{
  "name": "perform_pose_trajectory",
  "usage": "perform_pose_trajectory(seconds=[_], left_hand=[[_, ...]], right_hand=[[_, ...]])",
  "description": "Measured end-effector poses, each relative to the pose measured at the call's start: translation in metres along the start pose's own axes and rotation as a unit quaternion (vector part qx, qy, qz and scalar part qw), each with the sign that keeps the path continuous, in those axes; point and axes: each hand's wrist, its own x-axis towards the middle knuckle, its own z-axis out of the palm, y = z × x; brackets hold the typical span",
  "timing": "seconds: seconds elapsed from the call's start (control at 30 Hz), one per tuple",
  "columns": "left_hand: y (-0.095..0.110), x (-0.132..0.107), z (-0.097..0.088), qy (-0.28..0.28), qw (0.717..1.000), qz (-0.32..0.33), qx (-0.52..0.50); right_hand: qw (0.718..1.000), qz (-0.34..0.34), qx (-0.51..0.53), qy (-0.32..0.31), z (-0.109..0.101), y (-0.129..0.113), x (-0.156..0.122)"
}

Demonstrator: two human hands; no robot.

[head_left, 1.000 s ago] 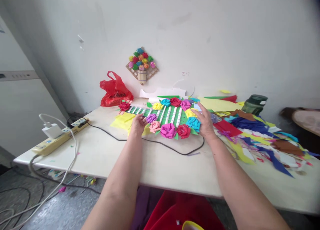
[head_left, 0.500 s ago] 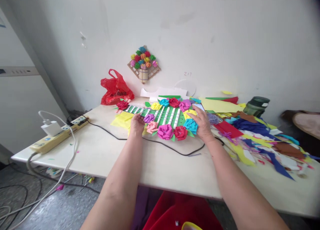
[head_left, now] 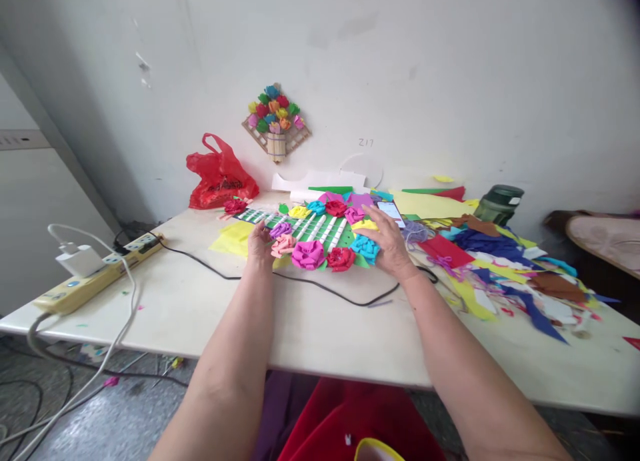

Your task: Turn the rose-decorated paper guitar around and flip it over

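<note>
A green craft panel [head_left: 349,236] with a long narrow neck at its left lies low over the table, its body ringed with folded flowers in magenta, red, blue, yellow and other colours. White strips [head_left: 314,228] run across it. Fingers of my left hand [head_left: 260,246] close on its near edge, beside a purple flower [head_left: 281,230] and a pink flower [head_left: 283,245]. At the right end, my right hand [head_left: 392,244] grips the rim near a blue flower [head_left: 366,248] and a yellow flower [head_left: 365,225]. Its fingertips overlap the flowers, and the panel's underside is hidden.
Colourful scraps [head_left: 520,267] heap at the right, near a dark green bottle [head_left: 499,204]. A phone [head_left: 391,214] lies behind my right hand. A black cable [head_left: 320,289] crosses in front. At the left are a power strip [head_left: 95,279] and a red plastic bag [head_left: 220,177].
The camera view has shifted slightly, moving the scene left. The panel looks flatter, and more of the phone shows behind my right hand. Both hands stay on the panel.
</note>
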Motion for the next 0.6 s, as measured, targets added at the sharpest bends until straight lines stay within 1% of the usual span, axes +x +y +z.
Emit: perform_pose_trajectory(seconds=[0.07, 0.13, 0.2, 0.3, 0.43, 0.5, 0.6], left_hand=[[0.0, -0.001, 0.0, -0.025, 0.999, 0.018, -0.034], [-0.001, 0.002, -0.001, -0.026, 0.997, 0.045, -0.055], [-0.003, 0.008, -0.003, -0.027, 0.997, 0.057, -0.042], [-0.006, 0.017, -0.009, -0.035, 0.997, 0.065, 0.003], [-0.008, 0.021, -0.016, -0.038, 0.992, 0.093, 0.075], [-0.008, 0.02, -0.016, -0.032, 0.988, 0.108, 0.104], [-0.008, 0.017, -0.014, -0.005, 0.985, 0.123, 0.12]], right_hand=[[0.999, 0.005, 0.041, 0.013, -0.001, -0.001, 0.004], [0.995, 0.023, 0.095, 0.017, -0.001, -0.001, 0.007], [0.985, 0.057, 0.16, 0.014, -0.001, -0.001, 0.01], [0.957, 0.139, 0.253, 0.025, 0.0, 0.002, 0.014], [0.913, 0.257, 0.316, 0.029, 0.001, 0.007, 0.018], [0.892, 0.292, 0.344, 0.021, 0.002, 0.01, 0.02], [0.862, 0.313, 0.399, 0.002, 0.002, 0.013, 0.025]])
